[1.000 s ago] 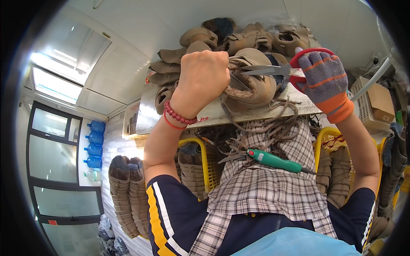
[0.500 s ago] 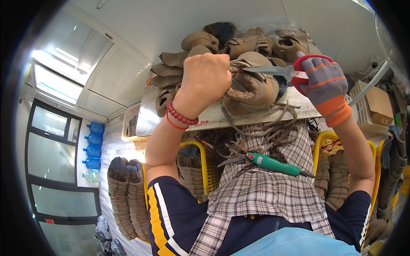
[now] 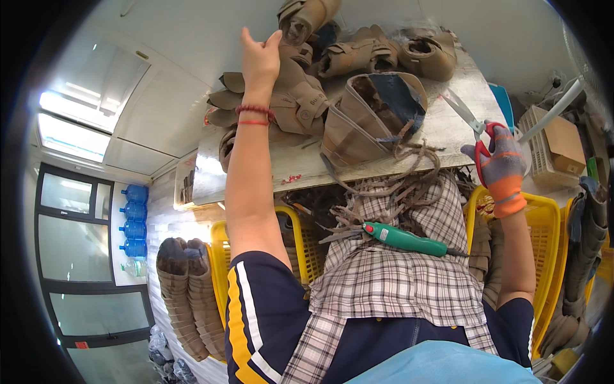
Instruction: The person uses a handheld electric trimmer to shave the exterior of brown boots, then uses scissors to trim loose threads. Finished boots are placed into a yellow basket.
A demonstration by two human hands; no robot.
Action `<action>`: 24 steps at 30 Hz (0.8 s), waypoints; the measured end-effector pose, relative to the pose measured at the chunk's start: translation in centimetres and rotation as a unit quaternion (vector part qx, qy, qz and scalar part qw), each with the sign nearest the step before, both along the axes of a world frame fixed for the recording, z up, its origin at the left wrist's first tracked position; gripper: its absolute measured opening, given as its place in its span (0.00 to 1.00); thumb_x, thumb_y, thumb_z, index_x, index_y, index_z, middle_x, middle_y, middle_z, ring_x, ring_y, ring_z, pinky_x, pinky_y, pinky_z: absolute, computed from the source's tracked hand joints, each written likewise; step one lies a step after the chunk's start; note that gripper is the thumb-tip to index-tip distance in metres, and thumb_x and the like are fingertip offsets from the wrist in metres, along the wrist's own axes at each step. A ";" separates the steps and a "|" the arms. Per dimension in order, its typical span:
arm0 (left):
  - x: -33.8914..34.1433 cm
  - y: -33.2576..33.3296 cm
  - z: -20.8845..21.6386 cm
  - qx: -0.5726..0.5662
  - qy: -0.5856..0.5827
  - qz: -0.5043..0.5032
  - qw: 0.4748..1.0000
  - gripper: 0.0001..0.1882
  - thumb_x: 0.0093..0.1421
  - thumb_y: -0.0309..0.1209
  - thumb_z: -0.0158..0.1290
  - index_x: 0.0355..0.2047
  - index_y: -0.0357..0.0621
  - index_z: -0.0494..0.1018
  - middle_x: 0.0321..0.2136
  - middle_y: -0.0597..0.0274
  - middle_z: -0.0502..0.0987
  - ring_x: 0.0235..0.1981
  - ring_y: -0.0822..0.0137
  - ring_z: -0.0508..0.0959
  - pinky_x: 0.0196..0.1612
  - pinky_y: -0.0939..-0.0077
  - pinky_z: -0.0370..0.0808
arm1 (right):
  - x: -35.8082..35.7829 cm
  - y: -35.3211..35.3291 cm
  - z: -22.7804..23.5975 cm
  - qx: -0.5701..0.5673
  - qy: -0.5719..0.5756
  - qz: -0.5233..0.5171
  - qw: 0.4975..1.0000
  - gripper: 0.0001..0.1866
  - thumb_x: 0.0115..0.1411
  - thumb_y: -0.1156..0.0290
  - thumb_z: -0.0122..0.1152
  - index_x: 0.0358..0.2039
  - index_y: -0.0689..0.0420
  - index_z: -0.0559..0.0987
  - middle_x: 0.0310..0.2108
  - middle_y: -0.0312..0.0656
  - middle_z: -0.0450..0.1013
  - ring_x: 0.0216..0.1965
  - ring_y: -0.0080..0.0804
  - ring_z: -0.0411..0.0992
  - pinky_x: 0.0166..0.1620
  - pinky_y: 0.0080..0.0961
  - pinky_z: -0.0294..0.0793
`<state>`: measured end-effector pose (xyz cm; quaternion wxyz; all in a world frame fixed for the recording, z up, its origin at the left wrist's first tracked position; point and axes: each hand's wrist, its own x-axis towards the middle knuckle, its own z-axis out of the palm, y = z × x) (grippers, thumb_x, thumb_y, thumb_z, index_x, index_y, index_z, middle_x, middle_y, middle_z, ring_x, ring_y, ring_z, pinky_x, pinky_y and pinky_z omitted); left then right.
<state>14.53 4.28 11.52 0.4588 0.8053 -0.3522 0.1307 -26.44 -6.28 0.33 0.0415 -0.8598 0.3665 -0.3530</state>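
My left hand (image 3: 261,61) is raised at the far left of the bench, fingers apart, holding nothing. Just beyond its fingertips a tan shoe upper (image 3: 312,18) sits high over other uppers; whether it rests on them I cannot tell. In my right hand (image 3: 502,163), gloved in grey and orange, are red-handled scissors (image 3: 470,115) with their blades parted, over the bench's right edge. Between the hands a tan upper (image 3: 348,125) with a dark blue lining stands at the front of the bench. Fuzzy brown trimmed strips (image 3: 416,157) hang beside it down onto my lap.
A green hand tool (image 3: 406,239) with a red button lies on my plaid apron (image 3: 384,281). Several more uppers (image 3: 358,54) cover the back of the white bench (image 3: 281,169). Yellow baskets (image 3: 540,224) flank my legs, and stacked uppers (image 3: 185,294) stand at left.
My left hand has let go of the upper near the middle and reached up and away to the left. My right hand has drawn the scissors back, lower and to the right.
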 end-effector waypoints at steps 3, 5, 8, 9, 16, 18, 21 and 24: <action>-0.5 1.5 -7.2 -0.138 0.240 -0.091 0.957 0.28 0.57 0.41 0.57 0.51 0.36 0.62 0.28 0.62 0.73 0.28 0.70 0.74 0.29 0.75 0.74 | -1.8 0.9 -3.2 0.106 0.047 -0.040 0.992 0.22 0.46 0.67 0.70 0.41 0.59 0.74 0.25 0.41 0.70 0.25 0.33 0.69 0.31 0.30 0.69; -2.0 4.7 -13.7 -0.129 0.408 -0.079 0.900 0.13 0.57 0.40 0.56 0.33 0.45 0.70 0.25 0.67 0.71 0.25 0.72 0.72 0.27 0.76 0.72 | -2.5 1.0 -5.9 0.134 0.040 -0.037 0.989 0.20 0.51 0.66 0.66 0.43 0.60 0.74 0.23 0.42 0.71 0.25 0.35 0.70 0.31 0.29 0.70; -7.3 7.6 -18.9 -0.154 0.562 -0.018 0.813 0.09 0.56 0.36 0.58 0.30 0.45 0.74 0.27 0.65 0.77 0.28 0.71 0.75 0.29 0.71 0.71 | -1.6 1.9 -8.7 0.250 0.016 -0.045 0.967 0.23 0.50 0.56 0.67 0.40 0.58 0.75 0.26 0.44 0.73 0.28 0.41 0.73 0.33 0.34 0.71; -7.6 8.0 -20.1 -0.190 0.641 -0.061 0.741 0.14 0.55 0.34 0.60 0.38 0.41 0.75 0.35 0.61 0.79 0.35 0.66 0.77 0.37 0.69 0.73 | -0.4 1.9 -9.4 0.293 -0.030 -0.029 0.955 0.23 0.51 0.55 0.65 0.42 0.59 0.75 0.30 0.45 0.75 0.30 0.43 0.74 0.35 0.34 0.73; -9.7 7.1 -19.9 -0.317 0.572 -0.204 0.729 0.18 0.53 0.22 0.59 0.46 0.36 0.72 0.43 0.60 0.77 0.43 0.65 0.76 0.49 0.72 0.71 | 5.1 -2.4 -11.9 0.234 0.046 -0.094 0.967 0.24 0.52 0.51 0.61 0.45 0.53 0.76 0.40 0.49 0.74 0.40 0.45 0.74 0.45 0.36 0.72; -9.3 7.6 -19.0 -0.326 0.509 -0.237 0.761 0.18 0.54 0.21 0.58 0.46 0.36 0.72 0.44 0.59 0.77 0.44 0.67 0.75 0.50 0.74 0.70 | 5.0 -5.4 -11.1 0.208 0.146 -0.130 0.958 0.24 0.52 0.52 0.61 0.45 0.54 0.76 0.43 0.51 0.73 0.44 0.46 0.73 0.48 0.36 0.71; -8.9 8.9 -17.3 -0.345 0.397 -0.271 0.806 0.18 0.55 0.21 0.58 0.46 0.35 0.73 0.45 0.60 0.77 0.44 0.69 0.75 0.51 0.74 0.70 | 4.4 -9.1 -11.9 0.231 0.225 -0.139 0.936 0.24 0.52 0.54 0.60 0.44 0.57 0.76 0.43 0.52 0.73 0.46 0.47 0.71 0.50 0.35 0.71; -7.9 11.6 -16.0 -0.372 0.332 -0.267 0.825 0.19 0.56 0.24 0.57 0.48 0.36 0.71 0.46 0.61 0.76 0.46 0.68 0.74 0.52 0.72 0.69 | 3.8 -9.4 -12.0 0.183 0.255 -0.136 0.940 0.25 0.51 0.54 0.61 0.43 0.60 0.75 0.43 0.51 0.72 0.48 0.46 0.70 0.51 0.34 0.70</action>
